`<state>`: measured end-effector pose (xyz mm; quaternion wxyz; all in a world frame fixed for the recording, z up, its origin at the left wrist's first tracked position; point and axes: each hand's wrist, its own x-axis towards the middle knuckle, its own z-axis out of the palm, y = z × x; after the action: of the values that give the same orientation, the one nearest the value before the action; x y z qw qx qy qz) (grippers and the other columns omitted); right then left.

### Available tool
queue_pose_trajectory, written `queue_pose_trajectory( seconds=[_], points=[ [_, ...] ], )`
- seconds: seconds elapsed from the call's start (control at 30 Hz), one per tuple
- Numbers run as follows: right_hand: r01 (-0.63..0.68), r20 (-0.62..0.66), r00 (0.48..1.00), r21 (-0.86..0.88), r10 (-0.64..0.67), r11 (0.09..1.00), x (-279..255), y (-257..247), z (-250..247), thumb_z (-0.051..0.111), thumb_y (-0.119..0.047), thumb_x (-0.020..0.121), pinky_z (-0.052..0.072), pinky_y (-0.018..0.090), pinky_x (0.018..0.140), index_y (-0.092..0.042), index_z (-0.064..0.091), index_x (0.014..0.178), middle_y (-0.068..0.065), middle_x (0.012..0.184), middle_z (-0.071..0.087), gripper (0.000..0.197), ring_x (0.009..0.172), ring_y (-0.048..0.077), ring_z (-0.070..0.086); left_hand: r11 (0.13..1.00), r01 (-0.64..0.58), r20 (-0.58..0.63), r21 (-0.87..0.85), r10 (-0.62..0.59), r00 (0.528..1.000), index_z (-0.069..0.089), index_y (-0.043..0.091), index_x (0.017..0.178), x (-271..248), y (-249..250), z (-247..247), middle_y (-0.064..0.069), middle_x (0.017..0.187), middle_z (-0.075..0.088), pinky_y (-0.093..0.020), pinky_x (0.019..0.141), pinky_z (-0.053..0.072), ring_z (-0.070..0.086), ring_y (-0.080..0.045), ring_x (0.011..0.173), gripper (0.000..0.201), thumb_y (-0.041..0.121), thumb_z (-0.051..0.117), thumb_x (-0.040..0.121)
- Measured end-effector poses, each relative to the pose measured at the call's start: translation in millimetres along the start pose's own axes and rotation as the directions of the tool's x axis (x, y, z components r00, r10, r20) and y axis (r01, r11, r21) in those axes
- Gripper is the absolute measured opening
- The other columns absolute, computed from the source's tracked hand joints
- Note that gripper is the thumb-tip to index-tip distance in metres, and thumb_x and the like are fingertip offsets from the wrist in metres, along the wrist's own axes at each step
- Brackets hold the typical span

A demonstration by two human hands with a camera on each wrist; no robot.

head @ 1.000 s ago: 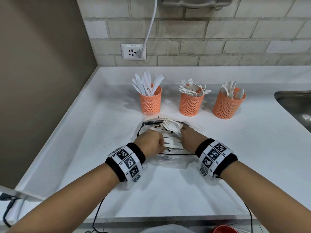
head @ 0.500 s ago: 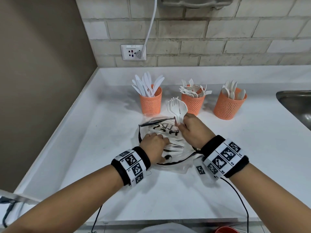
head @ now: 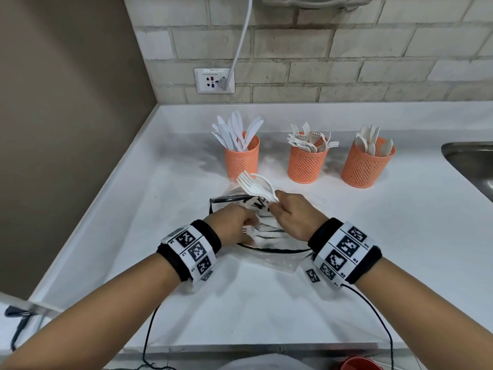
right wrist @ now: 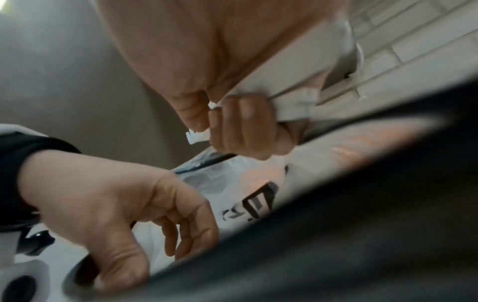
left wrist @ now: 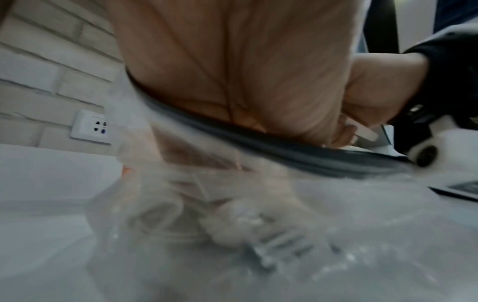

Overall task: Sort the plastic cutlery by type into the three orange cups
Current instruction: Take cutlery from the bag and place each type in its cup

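Three orange mesh cups stand in a row at the back: the left cup [head: 241, 158] holds knives, the middle cup [head: 306, 165] forks, the right cup [head: 366, 169] spoons. A clear plastic bag [head: 277, 259] with loose white cutlery lies in front of them. My right hand [head: 290, 213] grips a small bundle of white cutlery [head: 254, 185] by the handles, fork tines up, above the bag's far edge; the right wrist view shows the handles [right wrist: 289, 81] in its curled fingers. My left hand [head: 233, 225] curls over the bag's black rim [left wrist: 258, 141], fingers inside the bag.
A steel sink [head: 472, 161] is set into the white counter [head: 400, 236] at the right. A wall socket [head: 214, 80] with a white cable sits on the brick wall; a brown wall closes the left side. Black wrist cables [head: 373, 300] trail toward the front edge.
My right hand lifted the cutlery bundle out of the bag, raised it toward the middle cup, then brought it slightly left and nearer. The left hand stayed at the bag.
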<state>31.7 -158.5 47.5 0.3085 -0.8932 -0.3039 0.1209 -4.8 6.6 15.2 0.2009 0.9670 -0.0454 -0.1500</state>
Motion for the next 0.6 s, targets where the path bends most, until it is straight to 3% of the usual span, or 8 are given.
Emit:
queue_pose_trajectory(
  seconds=[0.1, 0.33, 0.43, 0.5, 0.6],
  points=[
    [0.0, -0.004, 1.0, 0.008, 0.0, 1.0, -0.2, 4.3, 2.1, 0.037, -0.019, 0.096, 0.023, 0.027, 0.051, -0.024, 0.03, 0.062, -0.004, 0.061, 0.041, 0.035, 0.064, 0.021, 0.04, 0.991, 0.004, -0.026, 0.135, 0.0, 1.0, 0.056, 0.021, 0.115, -3.9, 8.8, 13.6, -0.002, 0.119, 0.06, -0.027, 0.087, 0.043, 0.057, -0.022, 0.106, 0.048, 0.037, 0.072, 0.073],
    [-0.011, -0.014, 1.0, -0.008, 0.01, 1.0, -1.2, 13.1, 2.8, 0.037, -0.019, 0.097, 0.018, 0.026, 0.057, -0.025, 0.03, 0.064, -0.006, 0.062, 0.038, 0.035, 0.071, 0.023, 0.041, 0.958, -0.025, -0.003, 0.286, 0.027, 1.0, 0.056, 0.02, 0.119, 1.2, 28.4, 19.2, -0.009, 0.112, 0.063, -0.032, 0.079, 0.047, 0.06, -0.029, 0.104, 0.034, 0.011, 0.052, 0.087],
    [-0.03, -0.058, 0.998, -0.005, 0.03, 1.0, -1.8, 16.2, 0.0, 0.036, -0.017, 0.097, 0.019, 0.026, 0.058, -0.022, 0.032, 0.066, -0.004, 0.063, 0.041, 0.032, 0.072, 0.023, 0.042, 0.97, -0.004, -0.005, 0.242, 0.005, 1.0, 0.059, 0.018, 0.118, 2.3, 30.6, 5.7, -0.01, 0.119, 0.061, -0.03, 0.084, 0.045, 0.058, -0.028, 0.109, 0.031, 0.013, 0.054, 0.088],
    [-0.038, -0.082, 0.996, -0.011, 0.037, 0.999, -1.2, 17.8, -2.5, 0.036, -0.017, 0.097, 0.021, 0.026, 0.06, -0.023, 0.031, 0.066, 0.004, 0.072, 0.049, 0.032, 0.074, 0.023, 0.044, 0.983, 0.023, -0.03, 0.18, -0.018, 0.999, 0.058, 0.019, 0.12, 1.5, 30.1, -8.0, -0.01, 0.123, 0.059, -0.03, 0.088, 0.044, 0.056, -0.028, 0.112, 0.031, 0.02, 0.056, 0.088],
    [-0.026, -0.076, 0.997, 0.01, 0.026, 1.0, -1.4, 19.4, -4.9, 0.036, -0.016, 0.097, 0.022, 0.025, 0.062, -0.023, 0.034, 0.071, 0.01, 0.084, 0.05, 0.027, 0.08, 0.021, 0.045, 1.0, 0.002, -0.057, 0.026, 0.0, 0.998, 0.062, 0.013, 0.112, -2.6, 29.5, -27.6, -0.011, 0.116, 0.062, -0.034, 0.094, 0.046, 0.057, -0.027, 0.109, 0.027, 0.019, 0.061, 0.086]
  ],
)
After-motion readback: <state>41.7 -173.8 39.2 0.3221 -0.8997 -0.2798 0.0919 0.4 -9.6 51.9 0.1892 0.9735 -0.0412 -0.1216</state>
